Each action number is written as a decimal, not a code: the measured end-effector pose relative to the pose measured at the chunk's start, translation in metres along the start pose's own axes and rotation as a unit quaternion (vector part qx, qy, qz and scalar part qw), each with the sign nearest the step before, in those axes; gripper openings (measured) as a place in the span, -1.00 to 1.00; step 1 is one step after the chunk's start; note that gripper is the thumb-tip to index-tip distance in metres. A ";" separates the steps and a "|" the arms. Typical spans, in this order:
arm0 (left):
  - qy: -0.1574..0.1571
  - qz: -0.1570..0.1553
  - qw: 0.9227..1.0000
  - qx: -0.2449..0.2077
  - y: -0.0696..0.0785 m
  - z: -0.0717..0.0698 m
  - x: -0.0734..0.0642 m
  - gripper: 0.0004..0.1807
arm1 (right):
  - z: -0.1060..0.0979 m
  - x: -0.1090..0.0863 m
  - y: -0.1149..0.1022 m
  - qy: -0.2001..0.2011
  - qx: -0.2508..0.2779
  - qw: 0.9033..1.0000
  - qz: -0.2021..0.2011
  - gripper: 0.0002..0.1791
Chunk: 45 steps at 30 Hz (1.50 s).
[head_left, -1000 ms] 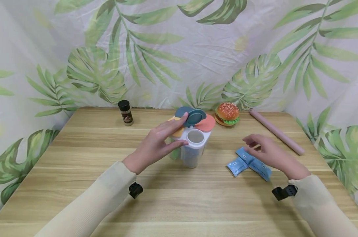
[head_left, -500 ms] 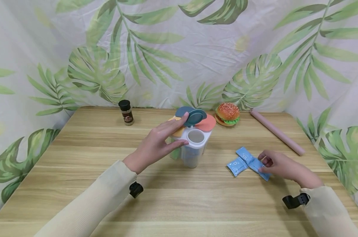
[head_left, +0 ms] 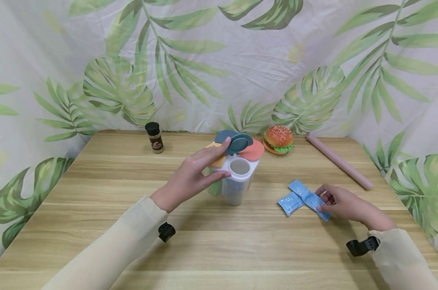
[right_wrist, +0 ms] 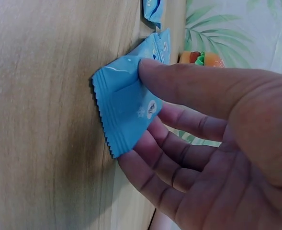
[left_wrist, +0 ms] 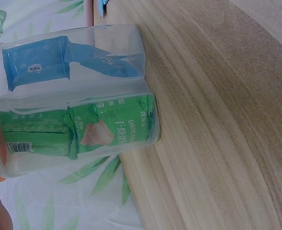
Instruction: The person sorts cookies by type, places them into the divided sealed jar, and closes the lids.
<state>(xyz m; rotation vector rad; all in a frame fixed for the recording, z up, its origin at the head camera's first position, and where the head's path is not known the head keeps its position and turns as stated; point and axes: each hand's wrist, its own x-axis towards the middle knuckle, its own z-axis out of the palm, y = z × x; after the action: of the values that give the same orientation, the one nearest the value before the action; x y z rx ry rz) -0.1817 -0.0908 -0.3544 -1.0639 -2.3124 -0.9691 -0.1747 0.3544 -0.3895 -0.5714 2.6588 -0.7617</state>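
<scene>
A clear storage container with several coloured flip lids stands mid-table. Its dark teal lid is raised, showing a round opening at the front. My left hand holds the container's top, thumb at the near rim and fingers by the raised lid. Through its walls, the left wrist view shows blue packets and green packets in separate compartments. To the right, my right hand pinches the end of a small blue packet between thumb and fingers. Two more blue packets lie touching it on the left.
Behind the container, a toy hamburger sits near the table's back edge. A pink rod lies diagonally at right. A black-capped spice jar stands at back left. A leaf-print cloth hangs behind the wooden table.
My right hand has moved right and down from above the blue packets onto the right-hand one and now pinches its end. The left hand and container have stayed put.
</scene>
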 end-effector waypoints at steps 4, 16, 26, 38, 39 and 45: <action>0.002 -0.003 1.000 -0.002 0.001 -0.001 0.000 -0.04 | -0.001 0.000 -0.001 0.002 0.003 1.000 -0.001 -0.56; -0.001 -0.009 1.000 -0.001 0.000 -0.001 0.000 -0.05 | -0.004 -0.001 -0.002 0.015 -0.014 0.999 -0.035 -0.70; 0.000 -0.008 1.000 -0.002 0.002 -0.001 0.000 -0.05 | -0.008 -0.003 -0.005 0.034 0.000 0.996 -0.078 -0.81; -0.005 -0.013 1.000 -0.003 0.001 -0.001 -0.001 -0.05 | -0.010 0.016 -0.050 0.171 0.060 0.971 -0.155 -0.81; -0.006 -0.014 1.000 -0.003 0.001 -0.001 -0.001 -0.05 | -0.010 0.018 -0.056 0.180 0.066 0.968 -0.159 -0.80; -0.003 -0.012 1.000 -0.003 0.001 0.000 0.000 -0.04 | -0.011 0.031 -0.087 0.233 0.106 0.945 -0.202 -0.75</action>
<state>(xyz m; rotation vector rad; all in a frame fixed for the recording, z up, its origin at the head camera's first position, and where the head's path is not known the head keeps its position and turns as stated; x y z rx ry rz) -0.1806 -0.0904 -0.3536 -1.0449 -2.3338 -0.9833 -0.1808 0.2775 -0.3383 -1.0011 2.8440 -1.4389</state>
